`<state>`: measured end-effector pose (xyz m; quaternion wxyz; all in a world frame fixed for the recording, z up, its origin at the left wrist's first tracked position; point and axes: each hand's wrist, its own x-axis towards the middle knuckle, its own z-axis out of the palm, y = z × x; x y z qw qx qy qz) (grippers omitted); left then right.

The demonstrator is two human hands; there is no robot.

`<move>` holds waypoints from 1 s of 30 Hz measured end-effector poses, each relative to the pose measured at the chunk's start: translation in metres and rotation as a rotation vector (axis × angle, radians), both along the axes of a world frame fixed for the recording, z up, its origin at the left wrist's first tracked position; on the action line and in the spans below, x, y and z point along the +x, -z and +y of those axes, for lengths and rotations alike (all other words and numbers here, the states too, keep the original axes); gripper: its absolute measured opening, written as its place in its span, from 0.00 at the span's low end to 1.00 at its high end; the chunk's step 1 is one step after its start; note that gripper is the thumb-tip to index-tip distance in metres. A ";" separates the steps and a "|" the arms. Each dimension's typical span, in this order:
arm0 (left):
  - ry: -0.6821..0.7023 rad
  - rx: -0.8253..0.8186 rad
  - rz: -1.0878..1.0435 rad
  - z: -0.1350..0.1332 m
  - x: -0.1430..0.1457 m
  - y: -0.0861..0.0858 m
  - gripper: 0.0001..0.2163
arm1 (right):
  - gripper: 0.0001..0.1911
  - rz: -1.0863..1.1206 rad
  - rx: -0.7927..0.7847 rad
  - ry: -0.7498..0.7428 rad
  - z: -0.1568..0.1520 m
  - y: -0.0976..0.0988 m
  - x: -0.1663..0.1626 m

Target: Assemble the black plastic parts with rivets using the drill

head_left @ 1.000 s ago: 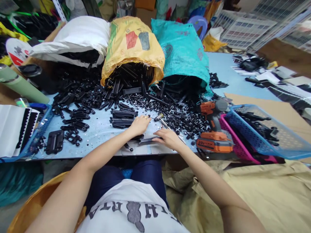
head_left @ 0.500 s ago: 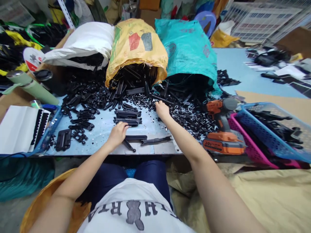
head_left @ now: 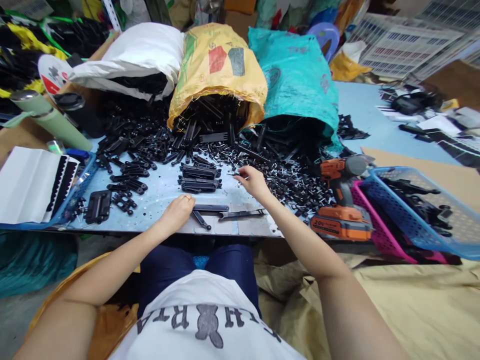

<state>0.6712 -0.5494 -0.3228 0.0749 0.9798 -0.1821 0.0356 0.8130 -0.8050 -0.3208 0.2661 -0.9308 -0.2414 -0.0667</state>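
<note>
My right hand (head_left: 255, 183) is above the bench, thumb and forefinger pinched on a small thin screw (head_left: 231, 173) that points left. My left hand (head_left: 179, 214) is closed near the front edge, its fingers curled; what they hold, if anything, is hidden. Just right of these fingers lies a black plastic bar (head_left: 212, 208), with a short black arm (head_left: 201, 220) angled below it. A longer slotted black bar (head_left: 242, 214) lies further right. Beyond my left hand are several black bar assemblies (head_left: 200, 179) stacked in a row.
Loose screws and small black parts (head_left: 296, 187) are heaped at right centre. White (head_left: 146, 45), yellow (head_left: 221, 60) and teal sacks (head_left: 296, 75) lie behind. An orange cordless drill (head_left: 341, 200) stands beside pink (head_left: 382, 232) and blue baskets (head_left: 423, 240). Another blue basket (head_left: 84, 182) is left.
My right hand has drawn back from the screw heap towards me, with a screw between its fingertips. My left hand has moved slightly nearer the front edge, away from the stacked assemblies.
</note>
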 end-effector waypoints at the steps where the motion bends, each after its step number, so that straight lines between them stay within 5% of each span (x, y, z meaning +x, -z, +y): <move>1: -0.011 0.006 0.003 0.000 0.001 0.000 0.10 | 0.08 0.025 0.042 -0.039 0.001 -0.001 -0.010; 5: -0.045 -0.014 0.008 -0.002 -0.001 0.000 0.10 | 0.05 0.182 0.126 -0.207 0.005 -0.004 -0.042; 10: -0.007 0.014 -0.057 -0.008 -0.008 0.009 0.10 | 0.04 0.311 0.106 -0.222 0.005 -0.010 -0.059; 16: 0.023 -0.032 -0.229 -0.004 -0.017 0.047 0.15 | 0.02 0.229 -0.142 -0.303 0.005 -0.025 -0.065; 21: 0.085 -0.023 -0.271 0.000 -0.013 0.053 0.15 | 0.06 0.132 -0.434 -0.345 0.015 -0.036 -0.071; 26: -0.041 -0.087 -0.357 -0.010 -0.018 0.047 0.15 | 0.09 0.087 -0.416 -0.443 0.010 -0.007 -0.075; 30: 0.215 -0.039 -0.291 -0.035 -0.008 0.046 0.19 | 0.17 -0.082 -0.220 -0.497 -0.020 0.032 -0.079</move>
